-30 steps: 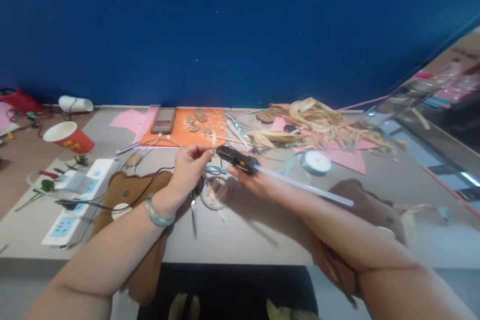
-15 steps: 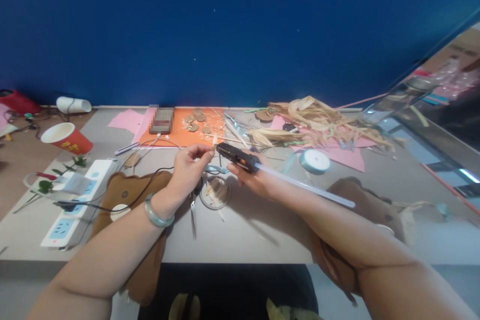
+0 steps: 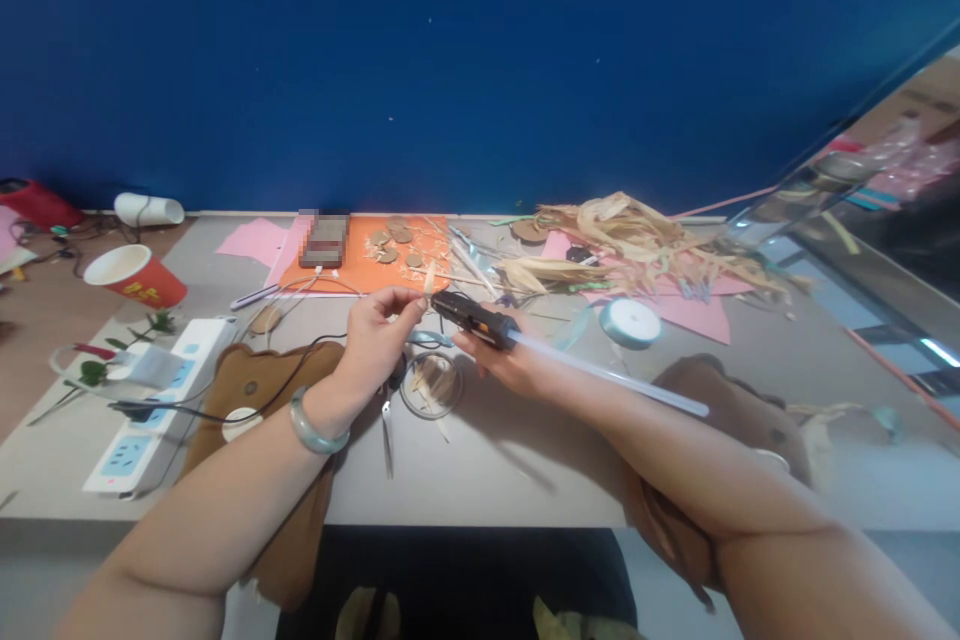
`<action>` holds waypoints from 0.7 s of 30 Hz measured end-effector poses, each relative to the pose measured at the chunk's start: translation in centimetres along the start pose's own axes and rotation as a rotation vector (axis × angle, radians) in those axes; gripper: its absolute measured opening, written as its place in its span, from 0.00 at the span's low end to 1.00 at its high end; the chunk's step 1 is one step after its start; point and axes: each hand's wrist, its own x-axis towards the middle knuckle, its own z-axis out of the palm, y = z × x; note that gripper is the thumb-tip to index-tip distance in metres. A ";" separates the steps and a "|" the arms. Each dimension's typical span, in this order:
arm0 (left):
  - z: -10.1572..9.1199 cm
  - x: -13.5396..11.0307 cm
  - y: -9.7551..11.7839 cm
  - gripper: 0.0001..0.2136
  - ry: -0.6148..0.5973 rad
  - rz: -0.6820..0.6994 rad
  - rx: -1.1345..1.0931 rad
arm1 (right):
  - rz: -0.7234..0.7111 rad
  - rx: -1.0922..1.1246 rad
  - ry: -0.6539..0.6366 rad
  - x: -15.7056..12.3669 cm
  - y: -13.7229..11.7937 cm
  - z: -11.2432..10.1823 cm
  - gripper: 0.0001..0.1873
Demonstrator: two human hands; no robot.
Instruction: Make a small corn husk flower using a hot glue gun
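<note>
My right hand (image 3: 501, 355) is wrapped round a black glue gun (image 3: 472, 317), its nozzle pointing left. A long translucent glue stick (image 3: 615, 375) sticks out of the gun's back end and runs over my forearm. Pinched between the fingertips of my left hand (image 3: 381, 335) is a small pale strip of dried husk (image 3: 430, 280), close by the nozzle; whether they touch I cannot tell. Below the hands, a round hoop (image 3: 433, 384) with husk bits inside lies on the table. Scissors (image 3: 388, 435) lie just left of it, their handles partly behind my left hand.
A white power strip (image 3: 161, 400) with cables and a red paper cup (image 3: 135, 277) stand at left. Wooden discs lie on orange paper (image 3: 360, 270) at the back. Dried husks (image 3: 622, 240) and a ribbon roll (image 3: 630, 323) are at right. A blue partition (image 3: 480, 70) rises behind.
Almost nothing differs. The husk strip at my left fingertips stands slightly higher and more upright; both hands and the glue gun keep nearly the same place.
</note>
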 end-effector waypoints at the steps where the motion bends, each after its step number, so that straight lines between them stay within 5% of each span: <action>1: 0.0 0.0 0.0 0.10 -0.001 -0.001 -0.004 | 0.000 0.003 0.003 0.0 0.0 0.0 0.16; 21: 0.1 -0.2 0.2 0.10 0.028 -0.007 -0.038 | 0.022 0.005 -0.020 0.0 0.1 0.1 0.15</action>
